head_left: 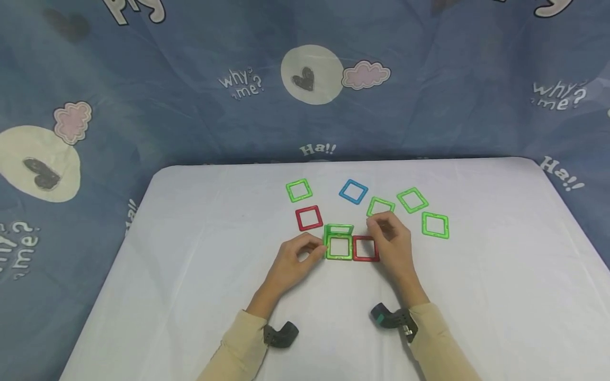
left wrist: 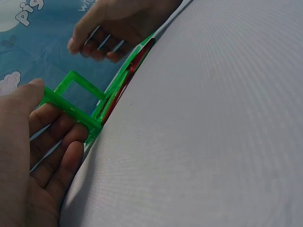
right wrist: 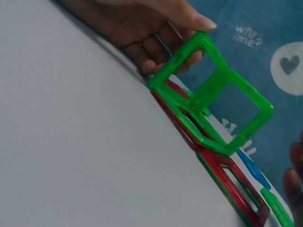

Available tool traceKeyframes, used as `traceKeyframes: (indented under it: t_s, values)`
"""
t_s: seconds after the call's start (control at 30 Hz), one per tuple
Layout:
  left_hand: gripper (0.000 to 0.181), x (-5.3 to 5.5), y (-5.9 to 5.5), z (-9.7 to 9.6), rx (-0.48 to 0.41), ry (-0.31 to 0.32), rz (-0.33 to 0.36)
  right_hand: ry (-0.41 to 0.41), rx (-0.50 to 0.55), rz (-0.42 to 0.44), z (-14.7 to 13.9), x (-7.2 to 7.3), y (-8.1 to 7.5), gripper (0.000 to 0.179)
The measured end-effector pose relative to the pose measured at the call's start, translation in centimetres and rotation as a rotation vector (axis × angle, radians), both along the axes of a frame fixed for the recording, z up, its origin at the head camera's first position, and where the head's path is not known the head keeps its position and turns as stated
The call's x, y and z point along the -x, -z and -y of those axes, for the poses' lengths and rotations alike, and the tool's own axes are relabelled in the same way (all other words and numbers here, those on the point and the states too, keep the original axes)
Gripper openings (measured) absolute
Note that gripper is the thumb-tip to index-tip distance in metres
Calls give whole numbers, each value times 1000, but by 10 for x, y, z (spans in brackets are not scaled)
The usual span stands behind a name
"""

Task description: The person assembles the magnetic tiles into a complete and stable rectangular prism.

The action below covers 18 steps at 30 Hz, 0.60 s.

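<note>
In the head view a flat green square frame tile (head_left: 339, 257) lies on the table, with a red square tile (head_left: 366, 259) flat against its right side. A green back tile (right wrist: 251, 90) stands upright along its far edge. On its left edge stands another upright green tile (left wrist: 71, 111), joining the back one at a corner. My left hand (head_left: 295, 262) pinches that left tile between thumb and fingertips. Beside the red tile hovers my right hand (head_left: 394, 246), its fingers loosely bent around nothing, as the left wrist view shows.
Loose square tiles lie behind: a green one (head_left: 289, 193) and a red one (head_left: 312, 227) at left, a blue one (head_left: 344, 187) in the middle, several green ones (head_left: 436, 236) at right. A blue printed curtain (head_left: 190, 106) hangs behind the white table (head_left: 190, 291).
</note>
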<state>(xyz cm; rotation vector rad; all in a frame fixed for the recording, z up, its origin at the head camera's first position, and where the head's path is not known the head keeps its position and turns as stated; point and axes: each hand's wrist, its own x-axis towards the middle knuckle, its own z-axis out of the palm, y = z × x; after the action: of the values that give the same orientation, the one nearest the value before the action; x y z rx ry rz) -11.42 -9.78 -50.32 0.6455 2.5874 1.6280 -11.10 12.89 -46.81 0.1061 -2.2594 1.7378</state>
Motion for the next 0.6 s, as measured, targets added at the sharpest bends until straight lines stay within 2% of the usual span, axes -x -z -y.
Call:
traceKeyframes:
  t_s: [0.27, 0.6]
  values:
    - [10, 0, -1, -2, 4, 4, 16, 48, 72, -41, -13, 2, -1, 8]
    - [10, 0, 1, -1, 0, -4, 10, 114, 125, -67, -33, 8, 2, 16]
